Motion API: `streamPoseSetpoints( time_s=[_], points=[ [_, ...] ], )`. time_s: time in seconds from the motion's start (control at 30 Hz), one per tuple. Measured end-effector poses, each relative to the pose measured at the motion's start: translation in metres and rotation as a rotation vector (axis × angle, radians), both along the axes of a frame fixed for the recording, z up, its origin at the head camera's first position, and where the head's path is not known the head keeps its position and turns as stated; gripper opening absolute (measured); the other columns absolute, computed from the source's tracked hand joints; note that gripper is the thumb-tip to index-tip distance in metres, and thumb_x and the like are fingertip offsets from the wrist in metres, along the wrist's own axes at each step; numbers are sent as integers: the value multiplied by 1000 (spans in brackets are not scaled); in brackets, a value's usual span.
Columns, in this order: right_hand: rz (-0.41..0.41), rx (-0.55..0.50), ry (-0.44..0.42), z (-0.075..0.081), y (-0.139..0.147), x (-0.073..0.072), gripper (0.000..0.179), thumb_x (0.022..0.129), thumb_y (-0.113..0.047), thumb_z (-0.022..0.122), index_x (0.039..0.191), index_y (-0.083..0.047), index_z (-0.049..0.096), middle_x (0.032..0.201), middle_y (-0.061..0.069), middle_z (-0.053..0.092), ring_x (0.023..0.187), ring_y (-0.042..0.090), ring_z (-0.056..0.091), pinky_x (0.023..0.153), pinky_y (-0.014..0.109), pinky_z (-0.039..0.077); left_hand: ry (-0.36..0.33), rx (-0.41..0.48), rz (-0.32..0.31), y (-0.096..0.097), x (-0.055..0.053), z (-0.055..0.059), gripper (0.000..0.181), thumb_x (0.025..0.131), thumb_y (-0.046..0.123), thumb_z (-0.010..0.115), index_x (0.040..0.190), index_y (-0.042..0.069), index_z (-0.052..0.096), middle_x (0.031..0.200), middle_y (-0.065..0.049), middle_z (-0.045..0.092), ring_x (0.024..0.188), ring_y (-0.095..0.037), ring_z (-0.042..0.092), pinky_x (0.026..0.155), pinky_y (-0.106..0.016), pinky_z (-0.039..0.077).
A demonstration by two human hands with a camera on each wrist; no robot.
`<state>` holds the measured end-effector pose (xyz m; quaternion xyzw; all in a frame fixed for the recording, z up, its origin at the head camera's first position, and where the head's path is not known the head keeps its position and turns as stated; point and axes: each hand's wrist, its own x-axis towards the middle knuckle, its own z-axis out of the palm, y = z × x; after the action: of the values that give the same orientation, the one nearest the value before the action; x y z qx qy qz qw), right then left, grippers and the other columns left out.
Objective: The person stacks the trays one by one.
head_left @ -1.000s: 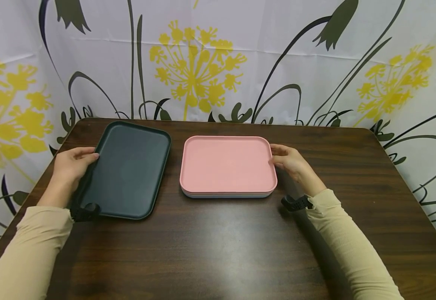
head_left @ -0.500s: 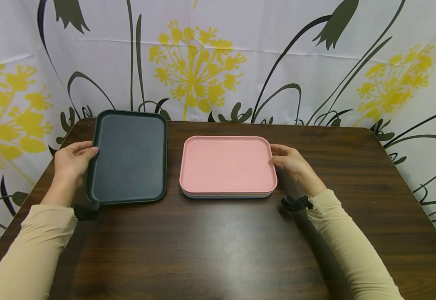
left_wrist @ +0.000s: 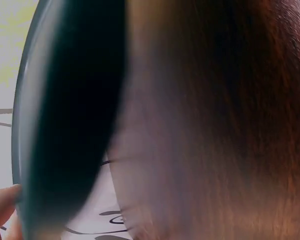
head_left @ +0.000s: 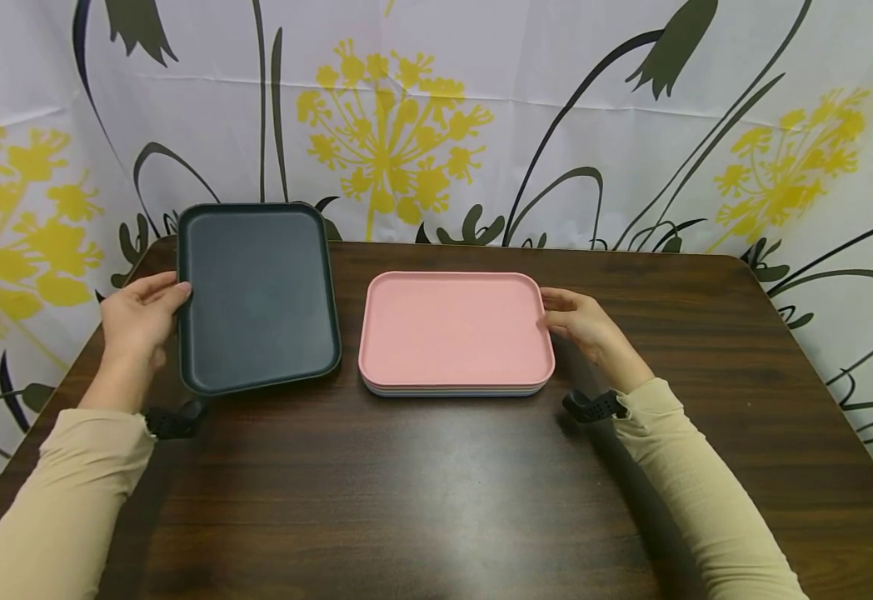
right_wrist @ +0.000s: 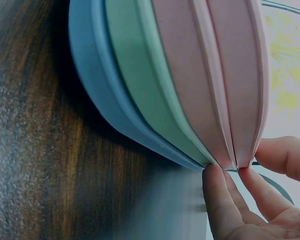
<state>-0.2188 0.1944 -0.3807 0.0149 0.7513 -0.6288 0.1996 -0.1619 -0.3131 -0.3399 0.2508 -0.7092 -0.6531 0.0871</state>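
My left hand [head_left: 135,321] holds a dark slate-green rectangular tray [head_left: 258,300] by its left edge, thumb on the rim. The tray is tilted up, its far edge overlapping the curtain in the head view. In the left wrist view the dark tray [left_wrist: 77,100] appears blurred and edge-on, fingertips [left_wrist: 2,202] at its rim. My right hand [head_left: 590,329] pinches the right edge of the top pink tray [head_left: 455,329]. That tray tops a stack; the right wrist view shows pink [right_wrist: 242,65], green [right_wrist: 135,70] and blue [right_wrist: 87,65] layers, with the other fingertips against the stack's side.
Both the stack and the hands are over a dark wooden table [head_left: 421,492]. Behind its far edge hangs a white curtain [head_left: 556,50] with yellow and grey-green flower prints. A black strap [head_left: 594,407] sits at the right wrist, another [head_left: 170,423] at the left.
The dark tray has risen, its far edge moving up past the table's edge, and it has turned from slanted to nearly upright in view. The right hand and the stack stay put.
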Motion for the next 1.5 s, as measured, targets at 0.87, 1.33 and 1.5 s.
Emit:
streamPoseSetpoints(
  time_s=[0.87, 1.33, 1.5],
  points=[
    [-85, -72, 62, 37, 1, -3, 55, 95, 4, 44, 147, 5, 27, 131, 14, 43, 91, -4, 55, 84, 8, 49, 106, 195, 91, 18, -3, 16, 20, 83, 7, 70, 77, 25, 68, 65, 18, 65, 54, 3, 60, 44, -13, 48],
    [-30, -91, 55, 49, -22, -4, 54, 95, 4, 43, 147, 3, 30, 142, 23, 37, 117, 17, 52, 111, 30, 41, 90, 223, 68, 44, -8, 23, 19, 84, 7, 69, 77, 24, 68, 62, 15, 66, 50, 1, 57, 40, -14, 43],
    [-10, -100, 51, 51, -31, -3, 53, 95, 3, 44, 146, 4, 31, 146, 26, 35, 112, 16, 55, 105, 24, 46, 79, 217, 37, 53, -10, 22, 16, 85, 8, 68, 80, 24, 67, 64, 15, 66, 53, 1, 59, 42, -14, 44]
  ],
)
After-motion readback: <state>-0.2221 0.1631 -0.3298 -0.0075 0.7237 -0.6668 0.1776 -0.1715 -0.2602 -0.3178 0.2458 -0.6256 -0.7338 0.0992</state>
